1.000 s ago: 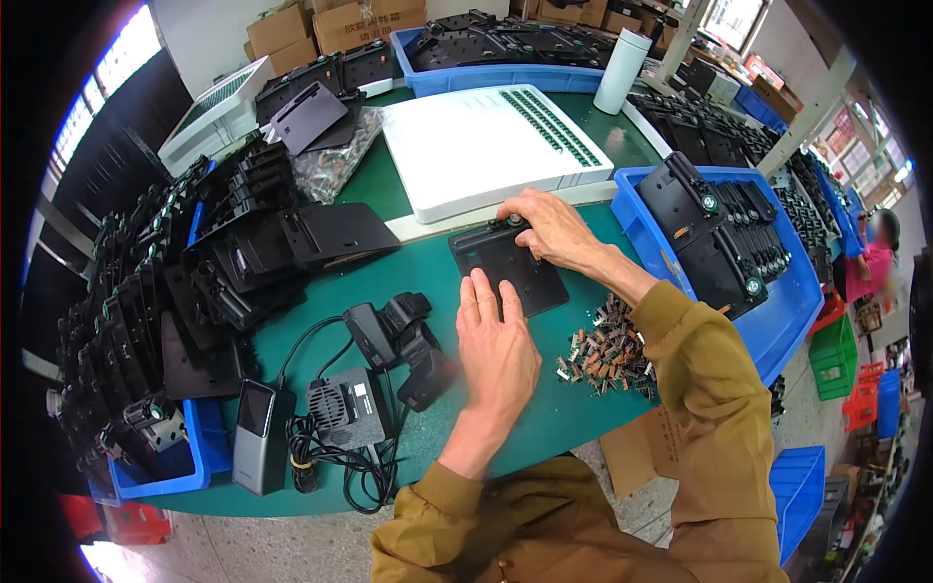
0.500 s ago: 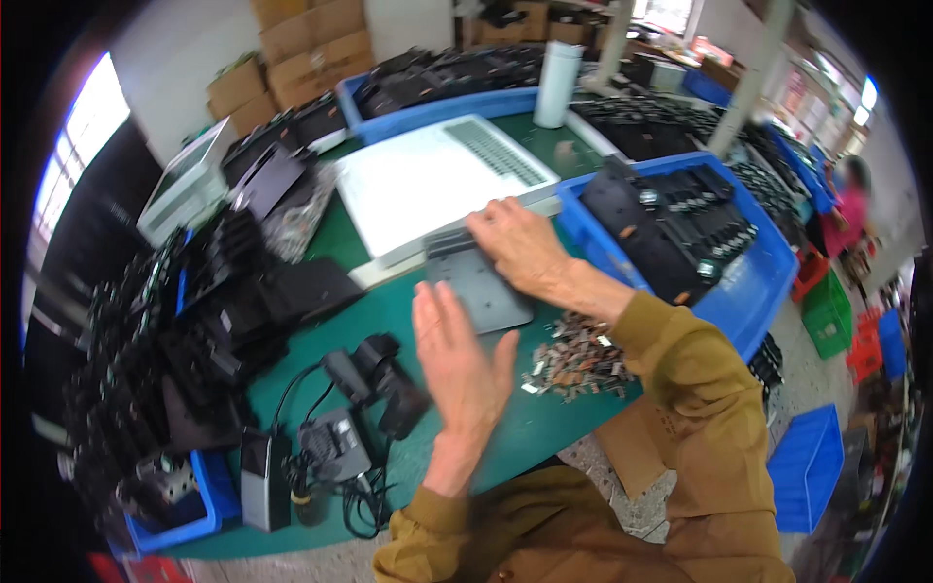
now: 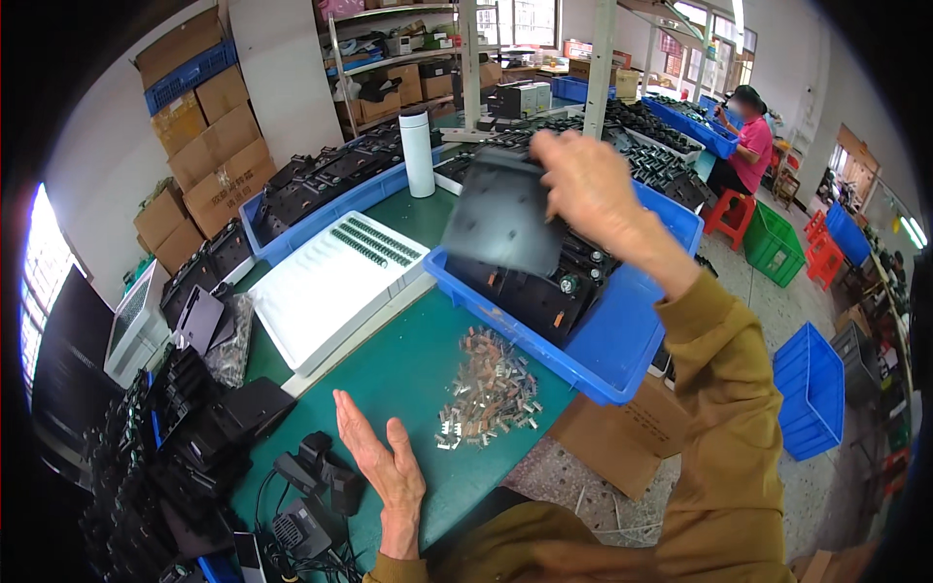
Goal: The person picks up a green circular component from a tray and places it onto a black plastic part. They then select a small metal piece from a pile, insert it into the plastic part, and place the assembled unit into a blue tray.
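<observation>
My right hand (image 3: 583, 189) is raised and grips a flat black plastic plate (image 3: 503, 219) by its upper right corner, holding it tilted in the air above a blue bin (image 3: 622, 335) filled with black parts. My left hand (image 3: 381, 466) hovers open, palm turned inward, over the green table (image 3: 408, 350) near its front edge. A pile of small metal clips (image 3: 489, 391) lies on the table just right of that hand. A black tool with cables (image 3: 321, 478) sits to its left.
A white ribbed panel (image 3: 330, 284) lies at mid-table. Black parts are stacked at the left (image 3: 194, 428) and in blue trays at the back (image 3: 321, 189). A white bottle (image 3: 418, 153) stands behind. Cardboard boxes (image 3: 209, 146) line the wall. Another person (image 3: 743, 136) sits far right.
My right hand has lifted the black plate off the table and carried it up and right, over the blue bin. My left hand came off the plate and now hovers open.
</observation>
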`<action>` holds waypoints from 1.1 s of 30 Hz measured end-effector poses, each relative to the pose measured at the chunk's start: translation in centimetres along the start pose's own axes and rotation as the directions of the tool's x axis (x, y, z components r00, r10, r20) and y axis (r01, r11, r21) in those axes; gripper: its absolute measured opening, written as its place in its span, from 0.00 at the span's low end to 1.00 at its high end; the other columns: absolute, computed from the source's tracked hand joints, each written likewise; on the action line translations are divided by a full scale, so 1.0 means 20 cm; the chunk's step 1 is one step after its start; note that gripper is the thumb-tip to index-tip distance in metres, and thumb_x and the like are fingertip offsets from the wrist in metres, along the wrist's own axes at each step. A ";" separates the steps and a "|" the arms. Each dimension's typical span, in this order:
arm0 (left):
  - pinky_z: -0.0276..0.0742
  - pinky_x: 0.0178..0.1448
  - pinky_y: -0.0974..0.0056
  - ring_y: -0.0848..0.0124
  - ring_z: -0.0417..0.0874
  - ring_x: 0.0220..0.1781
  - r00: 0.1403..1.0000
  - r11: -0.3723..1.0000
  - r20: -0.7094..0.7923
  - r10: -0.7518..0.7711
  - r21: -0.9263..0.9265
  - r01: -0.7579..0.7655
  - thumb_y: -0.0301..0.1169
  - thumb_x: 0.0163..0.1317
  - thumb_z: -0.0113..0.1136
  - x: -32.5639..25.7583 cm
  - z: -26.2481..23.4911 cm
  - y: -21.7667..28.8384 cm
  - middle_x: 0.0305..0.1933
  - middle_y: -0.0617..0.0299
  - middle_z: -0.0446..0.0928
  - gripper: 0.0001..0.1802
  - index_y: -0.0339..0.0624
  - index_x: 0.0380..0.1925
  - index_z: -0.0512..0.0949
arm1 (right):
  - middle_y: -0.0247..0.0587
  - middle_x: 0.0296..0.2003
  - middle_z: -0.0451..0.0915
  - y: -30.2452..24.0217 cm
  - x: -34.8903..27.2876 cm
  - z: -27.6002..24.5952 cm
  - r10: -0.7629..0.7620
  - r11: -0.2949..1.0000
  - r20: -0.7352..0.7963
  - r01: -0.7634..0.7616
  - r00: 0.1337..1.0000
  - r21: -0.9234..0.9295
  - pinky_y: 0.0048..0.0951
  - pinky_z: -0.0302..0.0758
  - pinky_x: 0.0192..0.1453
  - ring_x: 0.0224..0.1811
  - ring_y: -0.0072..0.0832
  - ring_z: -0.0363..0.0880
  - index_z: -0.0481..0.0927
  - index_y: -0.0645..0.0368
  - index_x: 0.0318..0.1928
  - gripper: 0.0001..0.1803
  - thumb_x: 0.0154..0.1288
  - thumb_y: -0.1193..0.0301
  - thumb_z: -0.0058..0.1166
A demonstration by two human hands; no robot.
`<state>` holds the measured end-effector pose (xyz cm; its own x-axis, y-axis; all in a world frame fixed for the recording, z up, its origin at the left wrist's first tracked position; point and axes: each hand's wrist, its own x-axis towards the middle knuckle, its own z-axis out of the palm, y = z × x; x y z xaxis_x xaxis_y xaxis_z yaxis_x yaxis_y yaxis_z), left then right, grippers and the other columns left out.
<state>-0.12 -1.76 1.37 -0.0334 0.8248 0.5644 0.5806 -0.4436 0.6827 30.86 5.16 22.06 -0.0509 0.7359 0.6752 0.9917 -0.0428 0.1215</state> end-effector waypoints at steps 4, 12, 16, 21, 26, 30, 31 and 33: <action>0.49 0.77 0.48 0.44 0.53 0.76 0.990 0.994 0.121 -0.078 0.087 0.068 0.45 0.73 0.46 -0.02 -0.01 0.00 0.75 0.36 0.52 0.37 0.27 0.71 0.53 | 0.49 0.35 0.81 0.40 0.06 0.06 0.193 0.980 0.059 -0.189 0.979 -0.067 0.50 0.75 0.42 0.42 0.49 0.81 0.75 0.59 0.42 0.14 0.53 0.74 0.58; 0.51 0.75 0.45 0.42 0.57 0.74 0.958 0.979 0.216 -0.188 0.121 0.164 0.41 0.68 0.53 -0.04 0.03 0.02 0.73 0.36 0.56 0.35 0.28 0.68 0.59 | 0.52 0.37 0.82 1.01 0.05 0.55 0.370 0.924 0.120 -0.353 0.921 -0.145 0.52 0.76 0.42 0.42 0.54 0.81 0.74 0.59 0.40 0.11 0.54 0.75 0.54; 0.50 0.76 0.48 0.46 0.57 0.75 0.939 0.964 0.270 -0.213 0.212 0.158 0.40 0.67 0.56 -0.02 0.02 0.07 0.74 0.39 0.56 0.36 0.31 0.69 0.59 | 0.52 0.35 0.80 1.20 0.05 0.83 0.418 0.904 0.115 -0.400 0.901 -0.149 0.52 0.74 0.42 0.41 0.54 0.80 0.74 0.57 0.41 0.13 0.53 0.75 0.53; 0.51 0.75 0.47 0.42 0.58 0.73 0.918 0.956 0.359 -0.170 0.285 0.066 0.36 0.66 0.56 0.03 0.01 0.10 0.73 0.38 0.58 0.35 0.29 0.69 0.59 | 0.58 0.34 0.81 1.32 0.05 1.07 0.419 0.902 0.106 -0.399 0.902 -0.167 0.54 0.77 0.43 0.41 0.58 0.81 0.73 0.61 0.38 0.08 0.57 0.75 0.55; 0.50 0.75 0.46 0.42 0.57 0.73 0.893 0.940 0.411 -0.186 0.339 0.039 0.38 0.66 0.57 0.05 0.01 0.12 0.73 0.38 0.57 0.36 0.29 0.69 0.59 | 0.55 0.35 0.80 1.38 0.05 1.25 0.456 0.889 0.180 -0.436 0.872 -0.141 0.52 0.73 0.43 0.42 0.56 0.78 0.74 0.58 0.40 0.12 0.52 0.78 0.54; 0.47 0.76 0.43 0.41 0.55 0.74 0.864 0.933 0.454 -0.216 0.356 0.046 0.39 0.66 0.58 0.07 0.00 0.14 0.74 0.39 0.56 0.38 0.29 0.69 0.58 | 0.55 0.36 0.80 1.44 0.07 1.32 0.491 0.871 0.238 -0.471 0.838 -0.141 0.52 0.73 0.43 0.42 0.55 0.78 0.74 0.58 0.40 0.13 0.52 0.78 0.54; 0.46 0.76 0.43 0.41 0.55 0.74 0.848 0.926 0.477 -0.229 0.375 0.039 0.40 0.66 0.58 0.07 0.01 0.14 0.74 0.39 0.56 0.38 0.29 0.69 0.58 | 0.55 0.36 0.80 1.45 0.07 1.35 0.473 0.881 0.242 -0.454 0.847 -0.134 0.52 0.73 0.43 0.42 0.55 0.78 0.74 0.58 0.40 0.13 0.52 0.78 0.54; 0.45 0.75 0.41 0.41 0.54 0.75 0.843 0.930 0.483 -0.237 0.365 0.052 0.41 0.65 0.58 0.07 0.01 0.13 0.74 0.39 0.56 0.39 0.30 0.69 0.58 | 0.55 0.36 0.80 1.47 0.07 1.40 0.457 0.889 0.248 -0.439 0.854 -0.128 0.52 0.73 0.44 0.42 0.55 0.78 0.74 0.58 0.40 0.13 0.52 0.78 0.54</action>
<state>1.49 -1.64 3.87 0.2271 0.9697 0.0899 0.8346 -0.2414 0.4951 63.23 23.81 6.15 0.4391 0.7767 0.4515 0.8893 -0.4472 -0.0954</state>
